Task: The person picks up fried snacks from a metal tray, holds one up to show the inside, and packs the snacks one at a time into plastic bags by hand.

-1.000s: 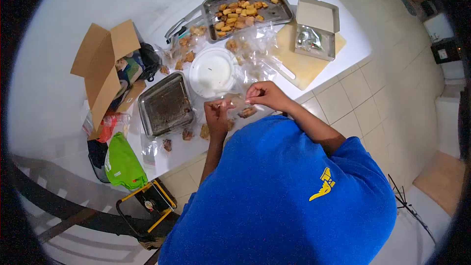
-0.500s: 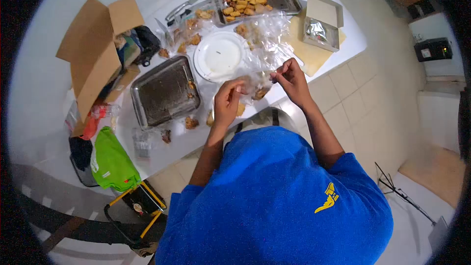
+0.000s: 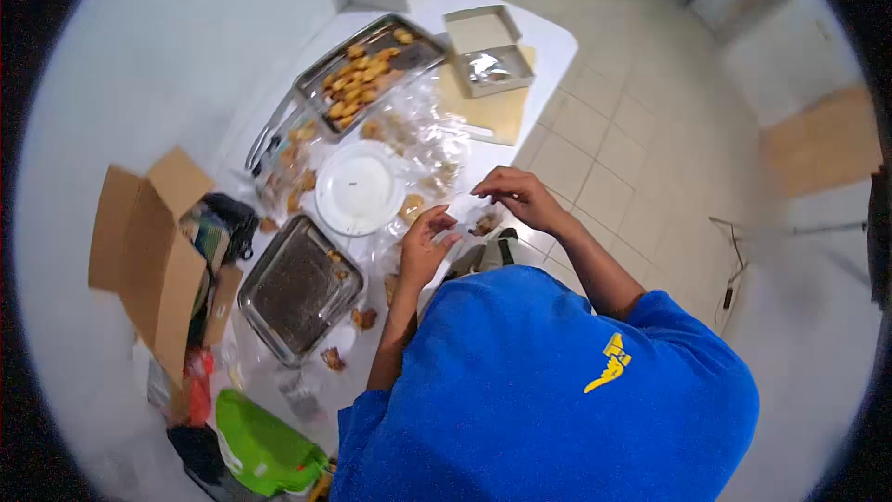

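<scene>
My left hand is at the table's near edge, thumb and fingers apart, beside a clear plastic bag. To its right, my right hand has its fingers pinched at the bag's upper edge. A brown food piece shows in the plastic below my right hand. The white plate lies left of both hands. Beyond it are clear bags with browned pieces among them. A baking tray with several golden pieces stands at the back.
An emptied dark tray sits at the left, near an open cardboard box and a green bag. A small open box rests on a cutting board at the back right. A knife lies left of the baking tray.
The view has turned, so the table's contents appear shifted left and tilted. My hands stay close together at the plastic bag; my left fingers are spread beside it.
</scene>
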Available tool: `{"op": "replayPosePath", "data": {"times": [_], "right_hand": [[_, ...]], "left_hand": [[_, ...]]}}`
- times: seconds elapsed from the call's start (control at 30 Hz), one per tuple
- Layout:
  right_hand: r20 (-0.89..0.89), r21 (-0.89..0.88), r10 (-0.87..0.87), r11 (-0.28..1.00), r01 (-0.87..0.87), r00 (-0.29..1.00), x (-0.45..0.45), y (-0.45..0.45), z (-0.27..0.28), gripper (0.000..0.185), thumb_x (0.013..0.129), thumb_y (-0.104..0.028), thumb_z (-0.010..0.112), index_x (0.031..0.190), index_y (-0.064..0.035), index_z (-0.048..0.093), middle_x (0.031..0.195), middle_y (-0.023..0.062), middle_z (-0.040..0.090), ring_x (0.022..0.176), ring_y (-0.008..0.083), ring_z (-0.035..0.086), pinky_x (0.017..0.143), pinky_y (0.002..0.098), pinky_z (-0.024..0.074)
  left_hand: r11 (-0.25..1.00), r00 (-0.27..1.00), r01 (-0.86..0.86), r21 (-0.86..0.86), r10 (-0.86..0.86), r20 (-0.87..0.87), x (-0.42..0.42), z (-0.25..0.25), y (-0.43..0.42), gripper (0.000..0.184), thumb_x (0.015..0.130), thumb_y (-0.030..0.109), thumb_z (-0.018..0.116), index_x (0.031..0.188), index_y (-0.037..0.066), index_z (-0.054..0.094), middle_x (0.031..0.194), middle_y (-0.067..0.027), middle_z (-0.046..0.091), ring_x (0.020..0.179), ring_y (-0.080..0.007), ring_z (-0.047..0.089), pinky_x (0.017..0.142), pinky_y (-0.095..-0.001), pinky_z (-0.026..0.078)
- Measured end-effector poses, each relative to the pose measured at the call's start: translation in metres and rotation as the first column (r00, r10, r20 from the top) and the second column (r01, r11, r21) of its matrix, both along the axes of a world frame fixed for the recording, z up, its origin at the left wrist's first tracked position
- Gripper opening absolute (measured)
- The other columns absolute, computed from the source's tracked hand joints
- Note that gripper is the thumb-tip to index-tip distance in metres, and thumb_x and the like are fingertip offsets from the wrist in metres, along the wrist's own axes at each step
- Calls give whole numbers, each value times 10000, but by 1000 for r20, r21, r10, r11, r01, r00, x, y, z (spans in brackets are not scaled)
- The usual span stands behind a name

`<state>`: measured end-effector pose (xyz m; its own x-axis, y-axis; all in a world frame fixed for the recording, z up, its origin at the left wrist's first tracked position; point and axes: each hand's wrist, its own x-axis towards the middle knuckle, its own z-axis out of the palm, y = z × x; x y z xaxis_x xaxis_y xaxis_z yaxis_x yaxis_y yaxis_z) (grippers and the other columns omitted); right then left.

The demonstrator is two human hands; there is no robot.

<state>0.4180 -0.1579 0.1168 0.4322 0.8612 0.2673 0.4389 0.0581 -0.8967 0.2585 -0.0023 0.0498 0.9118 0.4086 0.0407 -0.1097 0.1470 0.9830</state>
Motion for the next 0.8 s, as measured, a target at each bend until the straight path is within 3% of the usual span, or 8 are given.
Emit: {"op": "replayPosePath", "data": {"times": [0.13, 0.17, 0.3, 0.53, 0.67, 0.7, 0.73, 0.8], "right_hand": [[-16, -17, -46, 999, 46, 999, 4, -3, 3, 385, 705, 184, 470, 962, -45, 645, 923, 89, 598, 868, 196, 583, 699, 287, 491], [-49, -11, -68, 998, 68, 996, 7, -5, 2, 373, 687, 193, 464, 915, -38, 649, 913, 82, 583, 870, 197, 576, 724, 292, 479], [-71, -7, -66, 998, 66, 995, 11, -2, -9, 351, 669, 198, 451, 844, -30, 652, 879, 77, 550, 872, 200, 567, 769, 303, 479], [-113, 72, 96, 993, -88, 989, 61, 24, 1, 347, 671, 189, 434, 838, -17, 658, 887, 91, 580, 861, 200, 570, 758, 298, 461], [-155, 61, 172, 985, -164, 973, 112, 37, -6, 288, 748, 145, 454, 888, -25, 641, 922, 91, 574, 858, 197, 570, 755, 287, 483], [-149, 50, 173, 985, -167, 974, 126, 38, -7, 236, 805, 100, 471, 921, -21, 637, 930, 96, 575, 868, 193, 570, 750, 290, 488], [-123, 3, 144, 989, -145, 982, 144, 38, -14, 209, 867, 7, 494, 1038, -35, 607, 973, 99, 572, 876, 189, 570, 752, 300, 497], [-408, -124, 3, 991, -59, 913, 187, 37, -40, 264, 898, -76, 505, 1158, -56, 545, 1035, 101, 561, 904, 193, 566, 755, 307, 503]], "left_hand": [[998, 997, -44, -34, 41, -62, 18, -6, 3, 282, 860, 29, 584, 1137, 5, 537, 931, -76, 602, 882, -132, 583, 802, -265, 484], [986, 996, -3, -166, -12, -89, 17, -6, 6, 273, 851, 40, 603, 1118, 2, 554, 931, -79, 604, 884, -132, 587, 777, -249, 484], [984, 994, 88, 158, -75, -83, 26, 4, 24, 262, 827, 22, 625, 1085, 1, 583, 929, -72, 614, 855, -132, 605, 752, -243, 489], [1000, 972, 8, 5, -7, -236, 55, 16, 37, 328, 795, -23, 639, 1117, -23, 576, 924, -103, 651, 872, -145, 617, 778, -246, 491], [1000, 973, 16, 0, -15, -231, 82, 26, 34, 307, 788, -31, 640, 1092, -34, 599, 941, -120, 659, 860, -140, 624, 779, -251, 493], [970, 933, 56, 238, 35, -359, 92, 30, 36, 262, 780, -13, 655, 1041, -23, 636, 972, -122, 661, 872, -140, 627, 759, -255, 504], [970, 937, 63, 233, 23, -348, 103, 34, 39, 255, 776, -2, 663, 1031, -16, 644, 979, -121, 661, 872, -142, 628, 748, -255, 508], [979, 942, 39, 198, 30, -334, 116, 32, 33, 243, 768, 19, 680, 1009, -2, 660, 994, -119, 661, 872, -144, 632, 725, -257, 517]]}}
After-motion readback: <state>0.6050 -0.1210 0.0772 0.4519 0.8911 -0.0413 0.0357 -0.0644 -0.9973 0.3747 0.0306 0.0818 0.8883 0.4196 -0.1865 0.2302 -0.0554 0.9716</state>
